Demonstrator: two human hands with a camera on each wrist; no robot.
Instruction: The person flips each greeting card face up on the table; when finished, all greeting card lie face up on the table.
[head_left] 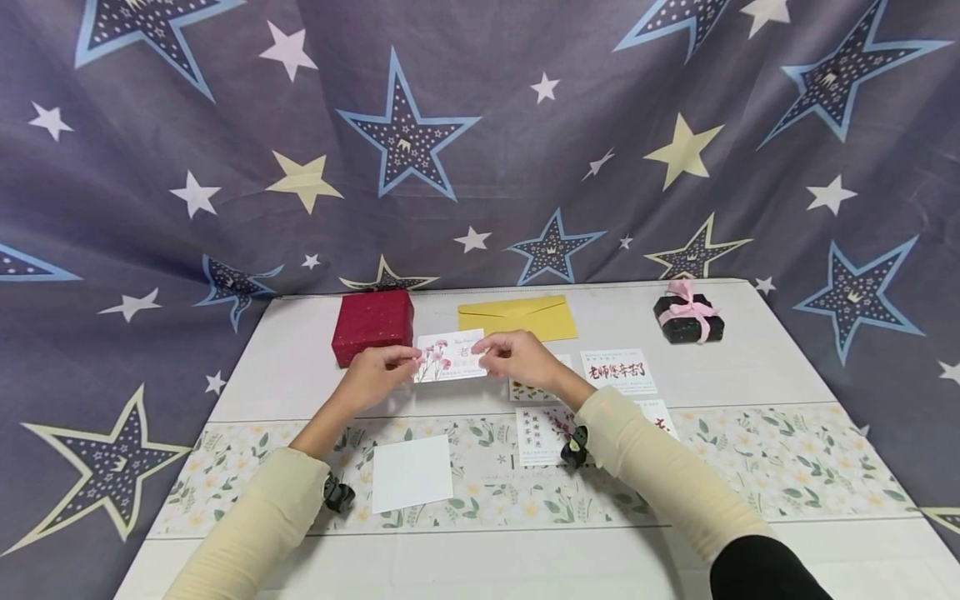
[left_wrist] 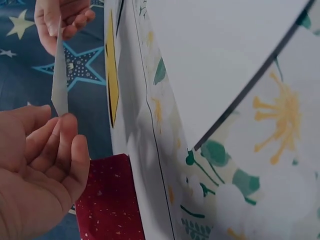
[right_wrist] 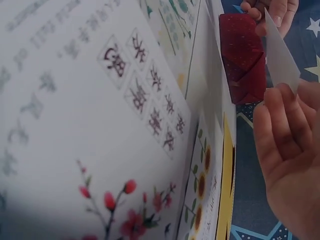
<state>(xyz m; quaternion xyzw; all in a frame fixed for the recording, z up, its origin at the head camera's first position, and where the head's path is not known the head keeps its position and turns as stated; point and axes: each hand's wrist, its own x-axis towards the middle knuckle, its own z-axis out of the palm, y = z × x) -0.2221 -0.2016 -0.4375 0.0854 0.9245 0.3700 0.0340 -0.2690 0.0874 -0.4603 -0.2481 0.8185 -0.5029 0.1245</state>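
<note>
A white greeting card [head_left: 437, 360] with pink flowers and Chinese writing is held up above the table by both hands. At its left edge my left hand [head_left: 377, 377] pinches it between thumb and fingers. My right hand [head_left: 522, 358] pinches the opposite edge. Seen nearly edge-on, the card [left_wrist: 60, 80] spans the two hands in the left wrist view. Below the right forearm lie several printed cards: a sunflower card [head_left: 528, 392], a card with red lettering [head_left: 619, 372], and a plum-blossom card [head_left: 536, 437]. Another card [head_left: 657, 414] is partly hidden by the right sleeve.
A red box [head_left: 372, 323] stands behind the left hand. At the back lies a yellow envelope [head_left: 517, 317]. A black gift box [head_left: 688, 320] with pink ribbon sits back right. A blank white card [head_left: 412, 473] lies front left on the table [head_left: 480, 558]. A starry curtain [head_left: 480, 150] hangs behind.
</note>
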